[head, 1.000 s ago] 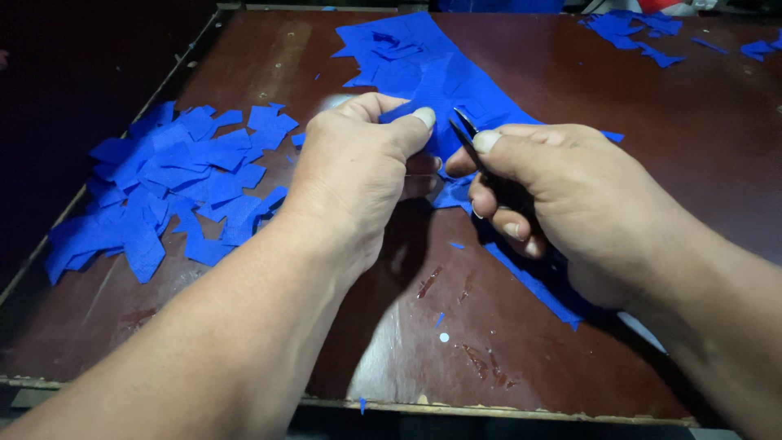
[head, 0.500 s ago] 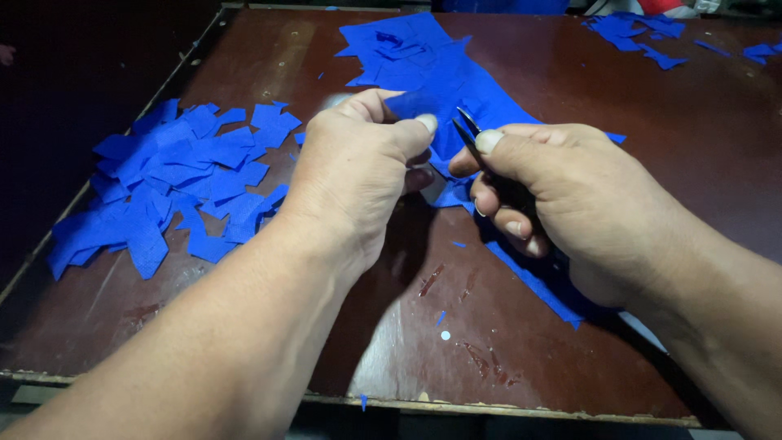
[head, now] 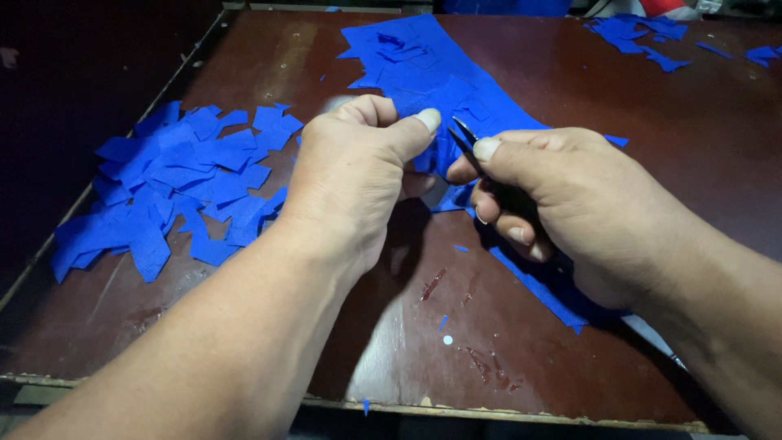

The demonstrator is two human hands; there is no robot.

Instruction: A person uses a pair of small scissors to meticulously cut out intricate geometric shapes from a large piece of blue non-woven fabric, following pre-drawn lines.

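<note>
My left hand point(head: 358, 175) pinches the near edge of a long blue fabric strip point(head: 423, 69) that runs from the table's far middle toward me. My right hand point(head: 562, 195) grips small black scissors point(head: 466, 137), their blades pointing up at the fabric just right of my left thumb. The strip continues under my right hand and ends near the front right point(head: 562, 297). What my left fingers hold underneath is hidden.
A heap of cut blue fabric pieces point(head: 175, 183) lies at the left of the dark brown table point(head: 326, 326). More blue scraps point(head: 643, 33) lie at the far right. The table's front edge point(head: 489, 411) is worn.
Both hands stay almost in place. My left thumb has shifted slightly along the fabric edge, toward the scissor blades.
</note>
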